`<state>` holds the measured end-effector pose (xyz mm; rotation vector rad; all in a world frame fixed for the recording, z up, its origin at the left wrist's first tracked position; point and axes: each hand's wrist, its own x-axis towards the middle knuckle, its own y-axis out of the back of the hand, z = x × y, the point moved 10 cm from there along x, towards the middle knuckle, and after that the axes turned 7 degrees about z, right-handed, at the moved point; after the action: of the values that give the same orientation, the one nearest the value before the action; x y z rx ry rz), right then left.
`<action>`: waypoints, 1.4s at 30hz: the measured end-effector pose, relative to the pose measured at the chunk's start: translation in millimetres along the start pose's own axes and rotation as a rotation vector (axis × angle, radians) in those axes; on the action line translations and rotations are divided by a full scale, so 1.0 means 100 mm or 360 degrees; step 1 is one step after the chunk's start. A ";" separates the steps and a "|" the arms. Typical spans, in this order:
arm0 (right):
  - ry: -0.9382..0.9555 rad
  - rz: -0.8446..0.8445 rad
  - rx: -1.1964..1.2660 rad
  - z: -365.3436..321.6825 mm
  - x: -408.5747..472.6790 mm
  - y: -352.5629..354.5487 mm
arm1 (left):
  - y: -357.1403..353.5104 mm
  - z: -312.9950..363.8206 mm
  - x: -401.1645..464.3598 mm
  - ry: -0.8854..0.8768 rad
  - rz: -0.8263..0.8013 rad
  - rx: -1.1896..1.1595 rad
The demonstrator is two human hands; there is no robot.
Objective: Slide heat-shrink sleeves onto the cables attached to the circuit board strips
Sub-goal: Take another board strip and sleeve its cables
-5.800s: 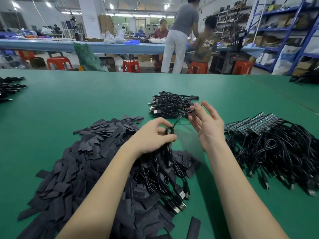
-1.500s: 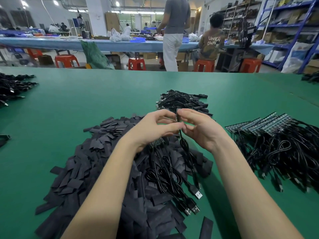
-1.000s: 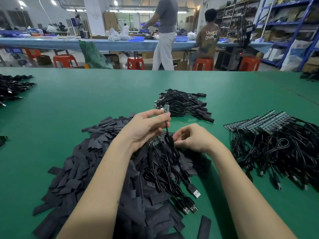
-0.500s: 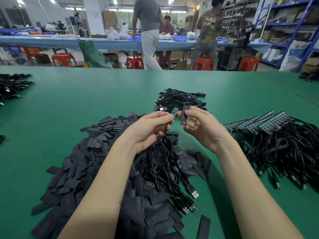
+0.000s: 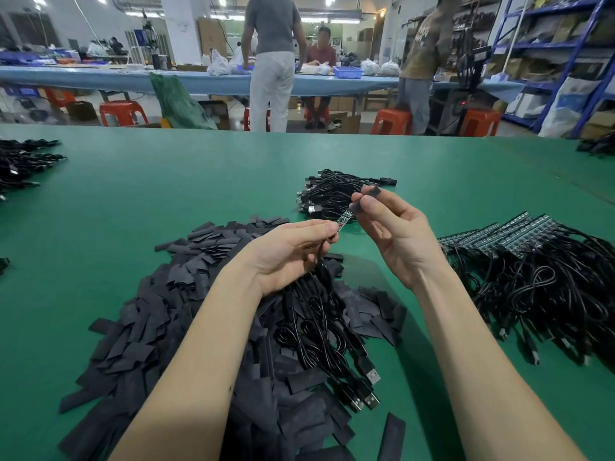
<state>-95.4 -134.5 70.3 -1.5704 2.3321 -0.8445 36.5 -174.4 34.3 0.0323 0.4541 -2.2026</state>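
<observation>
My left hand [image 5: 286, 252] pinches a small circuit board strip [image 5: 343, 220] by its near end, and the strip's black cable hangs down from that hand into a bundle of USB cables [image 5: 327, 341]. My right hand [image 5: 396, 229] pinches a flat black heat-shrink sleeve [image 5: 366, 199] between thumb and fingers. The sleeve's lower end sits right at the tip of the strip; whether the tip is inside I cannot tell. A big heap of loose black sleeves [image 5: 159, 314] lies under and left of my forearms.
A pile of cables with board strips [image 5: 539, 277] lies at the right. A smaller cable bundle [image 5: 332, 193] sits beyond my hands, and more cables [image 5: 23, 161] lie at the far left. People stand at a blue bench [image 5: 133, 78] beyond the green table [image 5: 166, 181].
My right hand picked a sleeve from the heap and raised it to the strip that my left hand holds up. Since half a second ago the sleeve's end has come to the strip's tip.
</observation>
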 end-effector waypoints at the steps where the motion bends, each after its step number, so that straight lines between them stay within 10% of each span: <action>1: 0.0001 -0.0003 -0.0015 0.01 0.00 0.00 | 0.00 0.00 0.00 0.0001 -0.0006 0.0002; 21: -0.0360 -0.0416 -0.0165 0.14 -0.16 -0.11 | -0.11 0.06 -0.13 -0.0148 -0.0392 0.0145; 33: -0.0235 -0.0436 -0.0322 0.11 -0.13 -0.15 | -0.04 0.05 -0.02 -0.0153 -0.0203 0.0175; 42: -0.0220 0.0049 -0.0289 0.16 0.04 0.22 | 0.03 0.39 -0.05 -0.0876 0.0335 0.0884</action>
<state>-106.9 -137.4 45.0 -1.6006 2.3821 -0.5118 46.8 -185.0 70.3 -0.2133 -0.4491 -1.9569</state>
